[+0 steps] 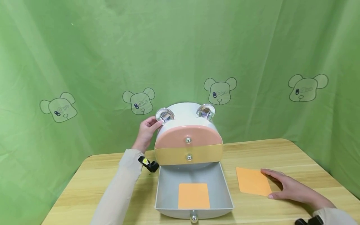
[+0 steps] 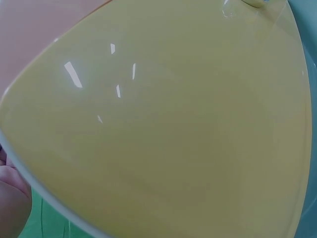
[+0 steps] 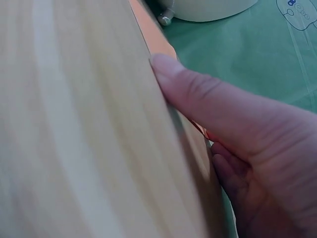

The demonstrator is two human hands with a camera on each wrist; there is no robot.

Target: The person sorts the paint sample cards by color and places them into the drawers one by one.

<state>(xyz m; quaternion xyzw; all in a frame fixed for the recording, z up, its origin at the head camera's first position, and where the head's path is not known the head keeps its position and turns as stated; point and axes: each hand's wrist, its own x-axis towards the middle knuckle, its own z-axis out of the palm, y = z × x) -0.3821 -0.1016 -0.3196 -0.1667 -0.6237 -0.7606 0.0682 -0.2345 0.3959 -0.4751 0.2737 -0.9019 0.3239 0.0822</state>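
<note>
My left hand holds the upper left side of a small drawer box, thumb at the base of its shiny left ear; some fingers are hidden behind the box. The box has a white top, a pink drawer, a yellow drawer and a grey bottom drawer pulled out. A square orange paper lies inside the grey drawer. Another orange paper lies on the table, where my right hand touches its right edge, thumb and fingers spread apart.
The wooden table has rounded back corners. A green curtain printed with bear heads hangs behind and at both sides. Silver round knobs stick out from the drawers, the lowest knob nearest the front.
</note>
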